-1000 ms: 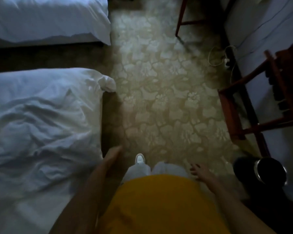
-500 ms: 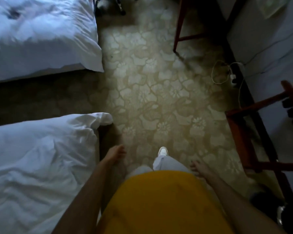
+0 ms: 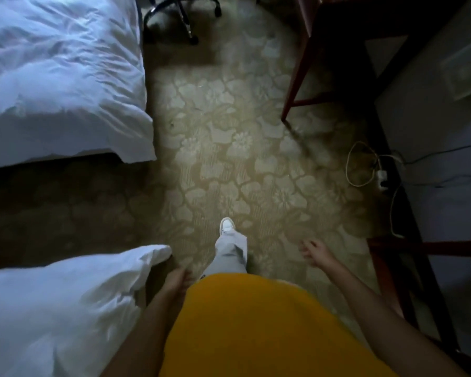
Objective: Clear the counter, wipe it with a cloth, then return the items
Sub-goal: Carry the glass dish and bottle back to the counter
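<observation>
The head view looks down on a person in a yellow top [image 3: 256,327] walking over a flowered carpet [image 3: 229,159], one white shoe [image 3: 227,225] leading at lower centre. Since half a second ago the near bed [image 3: 52,308] has slid toward the lower left, the far bed [image 3: 60,77] fills the upper left, and a wheeled chair base [image 3: 180,14] has appeared at the top edge, so the person is probably still heading for the work area. The left hand [image 3: 177,280] hangs beside the near bed's corner, its grip loose and holding nothing; the right hand [image 3: 314,251], lower right, is likewise slack and empty. A red-brown table leg [image 3: 297,77] stands at upper right, its tabletop cut off; no cloth or counter items show. White cables [image 3: 365,170] lie dim at right.
</observation>
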Tool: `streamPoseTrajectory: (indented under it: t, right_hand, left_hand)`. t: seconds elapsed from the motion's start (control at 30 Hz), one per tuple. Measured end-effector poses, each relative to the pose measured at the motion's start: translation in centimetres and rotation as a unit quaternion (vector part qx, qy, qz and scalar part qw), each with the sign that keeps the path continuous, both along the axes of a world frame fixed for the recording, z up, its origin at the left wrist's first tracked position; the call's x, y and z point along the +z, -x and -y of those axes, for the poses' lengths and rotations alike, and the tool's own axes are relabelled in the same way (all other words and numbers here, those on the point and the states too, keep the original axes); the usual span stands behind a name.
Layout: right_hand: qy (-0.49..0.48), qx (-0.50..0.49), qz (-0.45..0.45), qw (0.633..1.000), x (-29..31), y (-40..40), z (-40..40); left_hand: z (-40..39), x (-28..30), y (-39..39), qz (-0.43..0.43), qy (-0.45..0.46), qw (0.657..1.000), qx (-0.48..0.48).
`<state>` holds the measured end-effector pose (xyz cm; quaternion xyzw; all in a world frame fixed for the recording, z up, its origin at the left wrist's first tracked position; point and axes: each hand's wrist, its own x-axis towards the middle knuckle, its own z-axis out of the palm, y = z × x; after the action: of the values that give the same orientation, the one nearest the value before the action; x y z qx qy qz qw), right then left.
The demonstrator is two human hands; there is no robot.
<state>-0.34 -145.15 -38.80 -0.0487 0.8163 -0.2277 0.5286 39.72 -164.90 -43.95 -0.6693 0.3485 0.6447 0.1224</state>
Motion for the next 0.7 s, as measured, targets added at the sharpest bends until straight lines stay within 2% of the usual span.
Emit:
streamPoseTrajectory:
  t: [0.07,0.17,0.27,0.33,0.43,0.53,0.6,0.7]
  right_hand:
    - [-0.037,-0.029,0.002,0.999,0.2,1.5,0.6]
    - [-0.076,-0.059,0.008,0.995,1.6,3.7,2.9]
    - [-0.096,-0.079,0.011,0.992,2.5,6.5,6.2]
    - [-0.099,-0.096,0.010,0.990,1.5,9.4,9.7]
    - [-0.093,-0.092,0.018,0.991,-1.6,14.5,16.7]
    - [-0.068,-0.045,0.039,0.996,-2.9,19.8,26.5]
    - [-0.045,-0.016,0.041,0.998,-2.5,23.6,33.9]
    - [0.017,0.009,0.022,1.000,-1.7,30.2,45.4]
  left_hand:
    - [8.7,3.4,7.0,-0.036,0.014,0.999,-0.031]
    - [21.3,6.4,15.7,-0.087,0.107,0.983,-0.117]
    - [31.4,10.0,23.2,-0.125,0.162,0.967,-0.149]
    - [36.8,10.5,27.2,-0.141,0.170,0.961,-0.165]
    - [42.0,9.2,30.6,-0.139,0.164,0.960,-0.178]
    - [45.0,6.0,31.1,-0.084,0.119,0.979,-0.142]
    - [46.2,3.6,29.6,-0.052,0.051,0.993,-0.096]
    - [47.6,1.5,28.4,-0.050,-0.009,0.999,-0.002]
